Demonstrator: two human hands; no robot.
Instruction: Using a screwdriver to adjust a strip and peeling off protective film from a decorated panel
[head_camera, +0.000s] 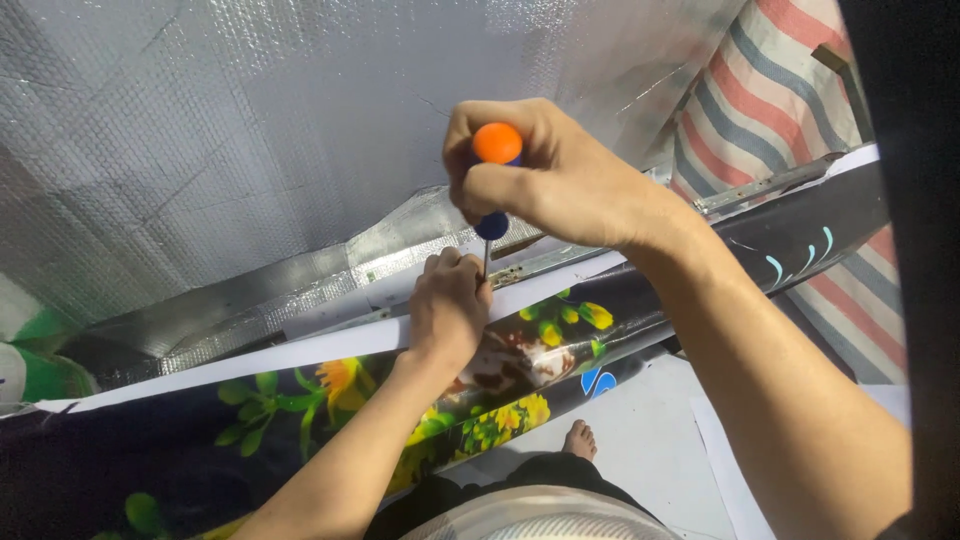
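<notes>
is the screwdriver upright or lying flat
Upright: the screwdriver has its orange cap on top, gripped by the right hand, its shaft pointing down beside the left hand.

The narrow lane along the white edge strip (250, 365) of the flowered panel (300, 420) is hemmed in from above by the silver bubble-foil sheet (200, 130), which slopes down and folds right onto that edge. Near the middle of the strip the left hand (450, 305) sits fisted on it, and the right hand (530, 175) with the orange-capped screwdriver (494, 190) fills the room directly above. Leftward the strip runs bare toward the panel's far end. Rightward, a metal rail (770, 185) and striped tarp (780, 100) close the corner. Below the panel's near edge lies open pale floor (650, 440), broken by a bare foot (579, 438).
</notes>
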